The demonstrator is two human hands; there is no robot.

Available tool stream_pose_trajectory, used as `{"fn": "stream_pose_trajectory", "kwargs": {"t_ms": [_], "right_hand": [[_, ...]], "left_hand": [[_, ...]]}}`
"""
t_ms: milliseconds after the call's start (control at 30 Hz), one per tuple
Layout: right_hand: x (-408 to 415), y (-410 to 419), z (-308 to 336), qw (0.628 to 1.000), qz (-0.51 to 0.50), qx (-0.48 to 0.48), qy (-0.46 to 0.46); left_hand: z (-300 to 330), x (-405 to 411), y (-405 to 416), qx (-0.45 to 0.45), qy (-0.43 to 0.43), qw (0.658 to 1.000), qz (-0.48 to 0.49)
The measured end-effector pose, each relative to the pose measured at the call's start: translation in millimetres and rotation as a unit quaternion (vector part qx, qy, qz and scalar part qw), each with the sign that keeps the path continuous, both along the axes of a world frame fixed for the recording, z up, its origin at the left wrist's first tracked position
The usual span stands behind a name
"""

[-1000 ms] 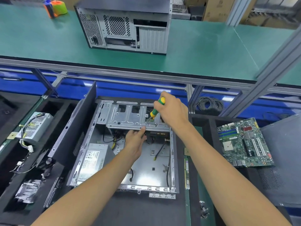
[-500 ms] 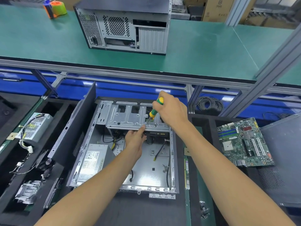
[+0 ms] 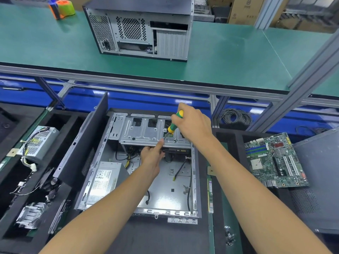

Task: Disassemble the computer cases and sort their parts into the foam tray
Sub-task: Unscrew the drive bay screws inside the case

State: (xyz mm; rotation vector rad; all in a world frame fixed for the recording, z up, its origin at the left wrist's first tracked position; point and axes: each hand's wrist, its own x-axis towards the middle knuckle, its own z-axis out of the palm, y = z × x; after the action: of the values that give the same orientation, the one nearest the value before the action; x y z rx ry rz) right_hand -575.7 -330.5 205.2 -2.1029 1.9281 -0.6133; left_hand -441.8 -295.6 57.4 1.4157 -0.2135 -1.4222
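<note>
Screwdriver (image 3: pixel 174 123) in R hand (image 3: pixel 193 123) | L hand (image 3: pixel 152 155) on drive cage (image 3: pixel 145 131)

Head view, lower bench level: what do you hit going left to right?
Loose power supply in the foam tray → leaning black side panel → open case with its own power supply → RAM stick → motherboard.

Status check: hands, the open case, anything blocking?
Right hand grips screwdriver, tip down on drive cage. Left hand steadies cage's front edge, fingertip by the tip. Open case still holds power supply and loose cables. Nothing blocking.
</note>
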Motion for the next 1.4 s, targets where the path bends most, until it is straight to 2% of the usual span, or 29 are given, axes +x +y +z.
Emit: {"fn": "stream_pose_trajectory", "kwargs": {"t_ms": [233,400,600,800,900,1000,1267,1400], "right_hand": [[0,0,7,0.998,0.054,0.022,0.012],[14,-15,28,0.988,0.115,0.040,0.090],[39,-30,50,0.953,0.204,0.055,0.216],[43,-33,51,0.913,0.305,-0.015,0.271],[44,-38,50,0.897,0.355,0.005,0.264],[37,-46,51,0.902,0.353,0.037,0.246],[32,-52,46,0.929,0.307,0.037,0.204],[28,-52,52,0.908,0.311,0.003,0.280]], "left_hand": [[-3,1,-2,0.001,0.002,1.000,-0.001],[-9,-1,3,-0.019,-0.026,0.999,0.004],[-21,7,10,-0.081,-0.063,0.993,-0.058],[-26,15,8,-0.097,-0.080,0.989,-0.080],[-29,16,7,-0.098,-0.085,0.988,-0.081],[-30,18,7,-0.110,-0.085,0.988,-0.073],[-37,19,10,-0.129,-0.060,0.986,-0.087],[-35,22,11,-0.132,-0.052,0.985,-0.097]]}}
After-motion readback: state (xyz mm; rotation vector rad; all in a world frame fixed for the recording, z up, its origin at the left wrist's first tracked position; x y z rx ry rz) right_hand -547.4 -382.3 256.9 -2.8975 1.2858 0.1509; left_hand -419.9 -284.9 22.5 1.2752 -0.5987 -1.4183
